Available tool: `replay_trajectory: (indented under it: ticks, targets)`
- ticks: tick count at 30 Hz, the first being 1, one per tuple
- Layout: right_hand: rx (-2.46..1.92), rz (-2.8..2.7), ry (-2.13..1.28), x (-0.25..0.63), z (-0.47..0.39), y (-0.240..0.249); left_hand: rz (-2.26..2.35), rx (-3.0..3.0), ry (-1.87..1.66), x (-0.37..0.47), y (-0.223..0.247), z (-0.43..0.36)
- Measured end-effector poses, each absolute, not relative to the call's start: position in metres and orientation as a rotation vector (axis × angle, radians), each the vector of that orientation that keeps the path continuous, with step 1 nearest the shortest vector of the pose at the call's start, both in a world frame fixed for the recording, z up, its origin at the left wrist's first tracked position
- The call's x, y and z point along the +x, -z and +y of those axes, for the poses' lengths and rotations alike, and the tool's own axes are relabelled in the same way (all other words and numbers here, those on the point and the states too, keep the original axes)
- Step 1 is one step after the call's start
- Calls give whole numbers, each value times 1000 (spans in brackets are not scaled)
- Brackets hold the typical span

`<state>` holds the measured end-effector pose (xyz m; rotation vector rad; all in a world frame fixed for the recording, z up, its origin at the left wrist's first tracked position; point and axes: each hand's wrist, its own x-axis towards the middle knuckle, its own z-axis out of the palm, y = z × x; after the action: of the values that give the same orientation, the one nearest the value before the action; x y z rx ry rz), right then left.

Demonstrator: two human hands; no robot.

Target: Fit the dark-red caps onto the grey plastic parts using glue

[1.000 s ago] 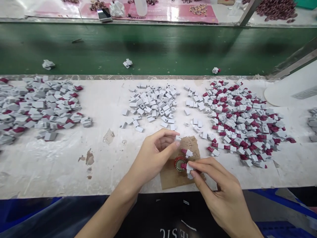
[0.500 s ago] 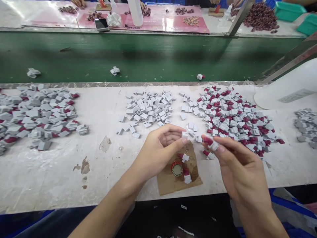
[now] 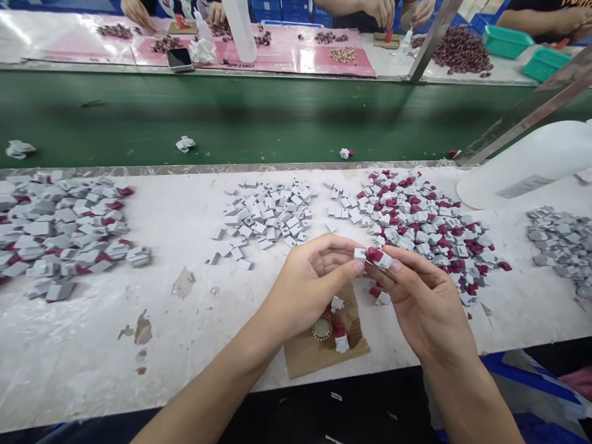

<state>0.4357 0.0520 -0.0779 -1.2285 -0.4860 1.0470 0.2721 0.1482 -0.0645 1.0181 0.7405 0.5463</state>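
Observation:
Between the thumb and fingers of my left hand point(image 3: 308, 283) is a small light-grey block point(image 3: 359, 253). My right hand point(image 3: 428, 296) pinches a grey and dark-red plastic piece point(image 3: 379, 256), its red end right against the grey block; whether they are joined I cannot tell. Below my hands lies a brown cardboard piece point(image 3: 300, 361) with a dark wet stain. On it rest a bottle cap point(image 3: 321, 327), open side up, and two grey and red pieces, one of them a grey-and-red piece point(image 3: 341, 341) near the cap.
Loose grey blocks point(image 3: 272, 213) lie behind my left hand, grey-red pieces point(image 3: 416, 216) behind my right. More pieces point(image 3: 60, 222) are heaped at left, grey parts point(image 3: 562, 243) at far right beside a white bottle point(image 3: 522, 163). Beyond the green belt point(image 3: 259, 117), other people's hands point(image 3: 382, 11) work.
My hands have come together: the red end of the right hand's piece now meets the left hand's grey block. The camera view has shifted slightly.

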Motion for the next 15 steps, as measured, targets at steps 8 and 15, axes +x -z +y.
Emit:
replay_trajectory:
  ticks: [8,15]
  targets:
    - [-1317,-672,-1051,441,54,80,702,1043,-534,269,68,150]
    - [-1369,-813,-1126,450,71,72,702,1214,-536,265,60,167]
